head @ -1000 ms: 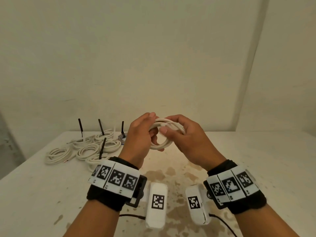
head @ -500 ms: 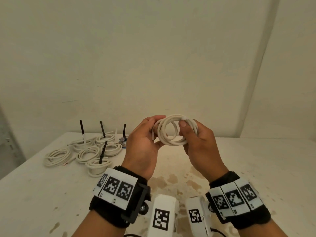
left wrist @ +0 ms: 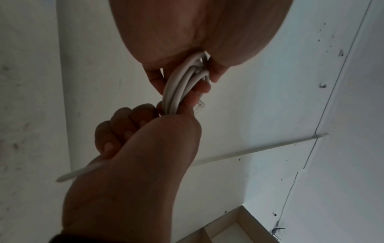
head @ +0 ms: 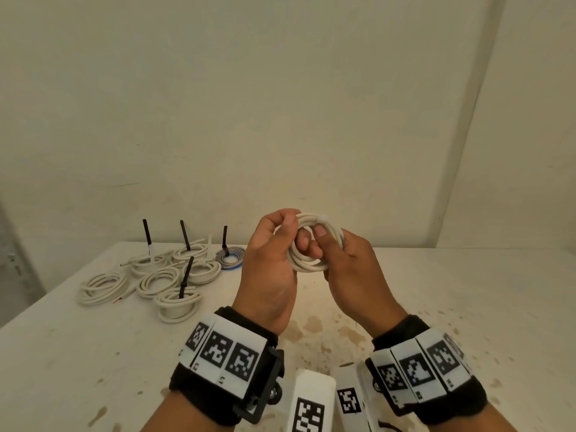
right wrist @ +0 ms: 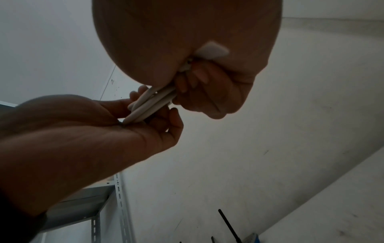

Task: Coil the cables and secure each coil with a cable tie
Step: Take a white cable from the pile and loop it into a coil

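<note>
White coil (head: 307, 255) is held upright above the table (head: 467, 307), left hand (head: 272, 263) and right hand (head: 349, 266) gripping opposite sides.

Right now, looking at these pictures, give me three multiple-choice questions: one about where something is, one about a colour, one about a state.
1. Where do the finished coils lie on the table?
A. far left
B. far right
C. under the wrists

2. What colour are the cable ties standing up from those coils?
A. white
B. black
C. red

3. How is the white cable coil held?
A. lying on the table
B. left hand only
C. both hands, above the table

Answers:
1 A, the head view shows them left of the left hand.
2 B, a black cable tie sticks up from a coil.
3 C, the right hand grips it too, as both wrist views show.
</note>
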